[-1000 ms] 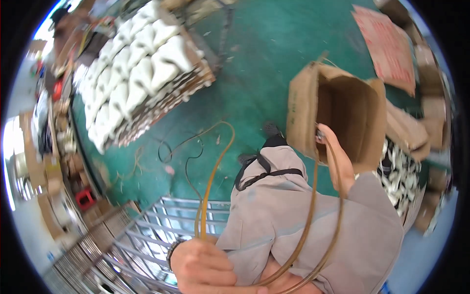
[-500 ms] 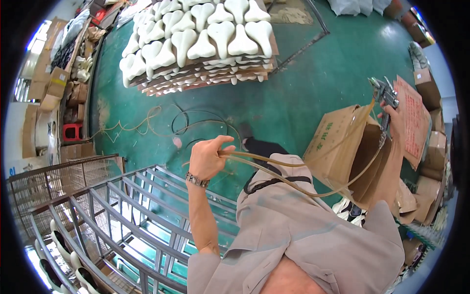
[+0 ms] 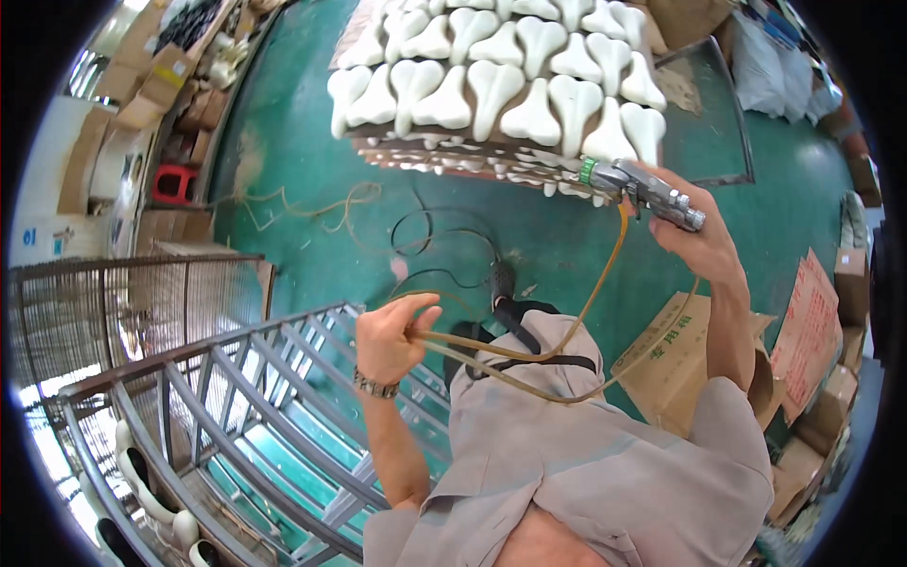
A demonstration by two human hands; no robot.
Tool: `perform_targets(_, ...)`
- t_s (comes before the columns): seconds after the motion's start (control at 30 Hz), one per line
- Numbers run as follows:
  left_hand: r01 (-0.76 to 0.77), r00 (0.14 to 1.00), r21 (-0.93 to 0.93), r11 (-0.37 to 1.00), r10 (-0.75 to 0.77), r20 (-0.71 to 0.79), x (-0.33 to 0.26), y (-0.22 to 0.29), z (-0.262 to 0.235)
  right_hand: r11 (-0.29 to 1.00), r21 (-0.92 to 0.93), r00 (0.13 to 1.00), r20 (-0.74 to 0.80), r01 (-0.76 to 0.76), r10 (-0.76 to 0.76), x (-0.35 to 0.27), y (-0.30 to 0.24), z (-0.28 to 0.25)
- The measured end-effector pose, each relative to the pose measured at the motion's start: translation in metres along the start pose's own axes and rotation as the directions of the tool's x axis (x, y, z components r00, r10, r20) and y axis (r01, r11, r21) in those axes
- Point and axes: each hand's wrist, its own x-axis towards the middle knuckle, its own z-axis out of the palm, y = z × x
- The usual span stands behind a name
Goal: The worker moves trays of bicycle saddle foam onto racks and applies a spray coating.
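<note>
Right hand (image 3: 701, 236) clamped around the spray gun (image 3: 652, 197), held up ahead of the body, green-ringed end pointing left. In view the gun overlaps the near edge of the saddle stack (image 3: 489, 94); can't tell the gap. Trigger finger not readable. Left hand (image 3: 385, 335) closed on two runs of amber hose (image 3: 540, 357), near the grey rack (image 3: 194, 351). Both runs sag across the shirt front, then rise toward the right hand. Carton (image 3: 666, 364) on the floor, partly behind the right forearm.
</note>
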Motion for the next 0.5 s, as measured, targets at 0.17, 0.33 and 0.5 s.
perform_targets(0.17, 0.100, 0.992, -0.167, 0.981, -0.085, 0.091, 0.024, -0.060, 0.007, 0.995, -0.097, 0.980, 0.199, 0.016, 0.004, 0.087, -0.034, 0.064)
perform_targets(0.33, -0.011, 0.954, -0.282, 0.959, 0.094, 0.284, 0.059, -0.130, 0.024, 0.983, -0.174, 0.974, 0.223, 0.063, -0.023, 0.141, -0.072, 0.132)
perform_targets(0.5, -0.119, 0.858, -0.341, 0.932, 0.270, 0.437, 0.098, -0.202, 0.008, 0.849, -0.502, 0.959, 0.284, 0.167, -0.022, 0.202, -0.122, 0.230)
